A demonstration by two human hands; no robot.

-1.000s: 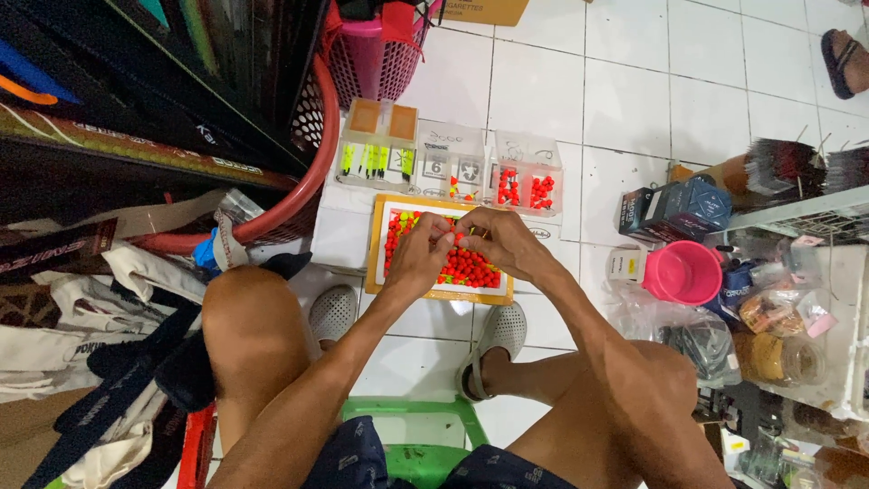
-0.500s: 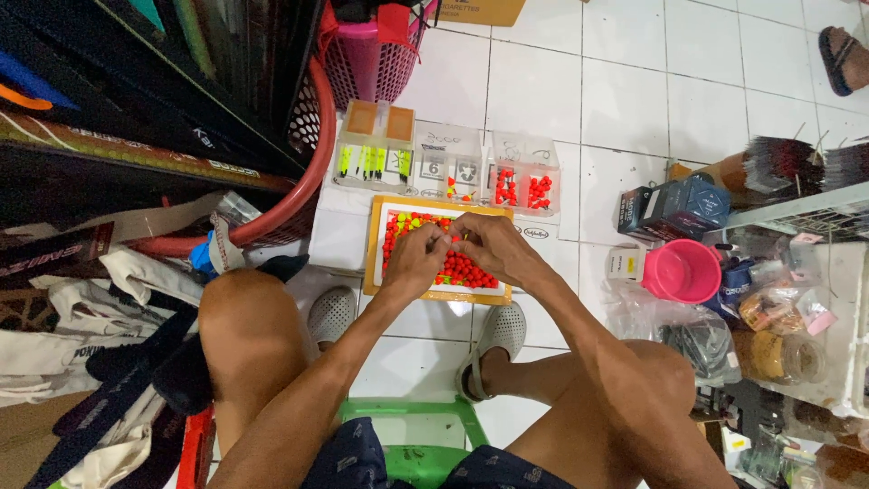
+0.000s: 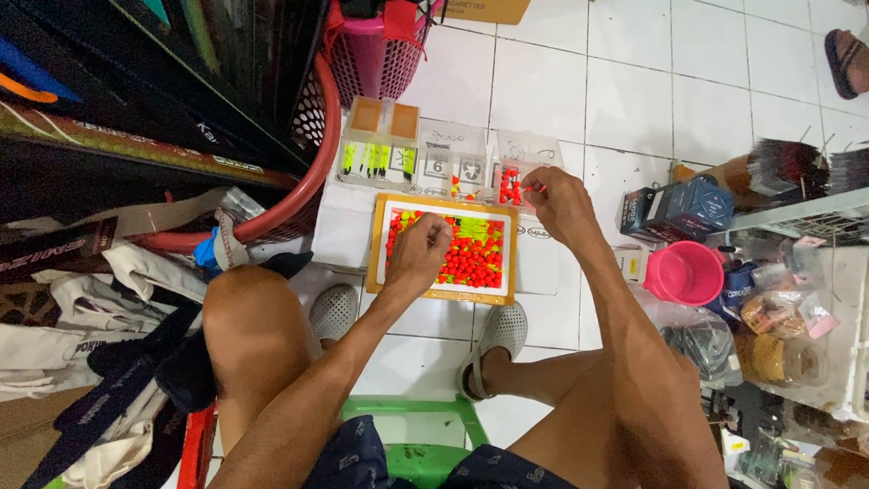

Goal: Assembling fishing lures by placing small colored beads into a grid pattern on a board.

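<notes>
1. Your left hand rests over the wooden-framed tray of red and green beads on the floor, fingers curled together; you cannot tell whether they pinch a bead.
2. Your right hand is past the tray's far edge, at the clear compartment box, fingertips pinched on something small and red.
3. The box lies just beyond the tray, away from you; the right hand is the nearer one to it, the left nearer the beads.
</notes>
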